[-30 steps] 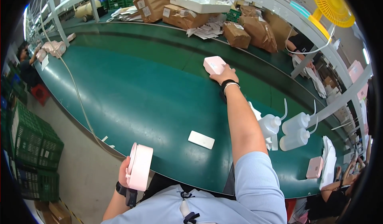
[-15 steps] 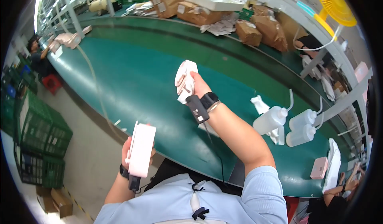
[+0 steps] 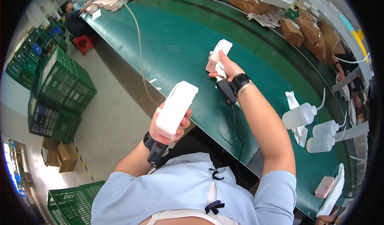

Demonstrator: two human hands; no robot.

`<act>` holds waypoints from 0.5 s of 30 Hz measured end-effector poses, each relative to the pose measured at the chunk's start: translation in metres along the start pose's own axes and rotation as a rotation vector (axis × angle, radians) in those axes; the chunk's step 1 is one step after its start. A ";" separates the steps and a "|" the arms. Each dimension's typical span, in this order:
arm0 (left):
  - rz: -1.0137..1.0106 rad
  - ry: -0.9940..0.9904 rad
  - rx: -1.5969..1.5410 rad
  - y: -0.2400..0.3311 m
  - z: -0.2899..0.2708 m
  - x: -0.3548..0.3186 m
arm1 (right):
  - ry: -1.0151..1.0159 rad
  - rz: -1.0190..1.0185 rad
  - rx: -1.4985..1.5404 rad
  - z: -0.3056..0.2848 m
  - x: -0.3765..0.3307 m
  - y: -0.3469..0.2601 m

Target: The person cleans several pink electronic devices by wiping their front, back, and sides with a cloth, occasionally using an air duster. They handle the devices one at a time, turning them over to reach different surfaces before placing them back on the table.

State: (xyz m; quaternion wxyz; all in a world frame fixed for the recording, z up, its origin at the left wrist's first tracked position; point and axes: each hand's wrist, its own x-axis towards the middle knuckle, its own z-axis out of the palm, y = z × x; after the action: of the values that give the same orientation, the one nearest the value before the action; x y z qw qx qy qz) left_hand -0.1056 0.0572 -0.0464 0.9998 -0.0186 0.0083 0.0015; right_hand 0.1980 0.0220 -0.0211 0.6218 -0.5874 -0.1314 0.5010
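My left hand is wrapped round a pale pinkish-white oblong plastic casing, held tilted in front of my body near the table edge. Its upper face is washed out by glare. Farther out over the green table, my right hand grips a smaller pink-and-white casing, thumb on top. A crumpled white cloth is bunched in the same hand, against the casing's near end. Small dark holes show on the casing's pink end. Black devices are strapped at both wrists.
Clear squeeze bottles with bent spouts stand at right beside white cloths. A pink casing lies nearer the right edge. Brown parcels line the far side. Green crates are stacked on the floor at left. A seated person works far left.
My left hand has raised its casing and brought it inward. The right hand has turned, so its casing now shows a pink end. My view has shifted left.
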 end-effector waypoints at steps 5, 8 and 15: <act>-0.028 0.100 -0.449 -0.005 0.005 0.006 | 0.096 -0.171 0.183 0.004 -0.096 0.011; -0.034 0.110 -0.333 -0.004 -0.002 0.013 | -0.017 -0.483 -0.025 -0.008 -0.175 0.046; -0.238 -0.029 -0.281 -0.020 -0.005 0.037 | 0.142 -0.422 -0.799 -0.061 -0.352 0.132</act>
State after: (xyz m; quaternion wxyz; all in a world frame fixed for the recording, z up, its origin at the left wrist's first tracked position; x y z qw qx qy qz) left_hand -0.0685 0.0368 -0.0510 0.9804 -0.1590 -0.0089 -0.1156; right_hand 0.0185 -0.3139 -0.0021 0.4426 -0.7743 -0.3882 0.2320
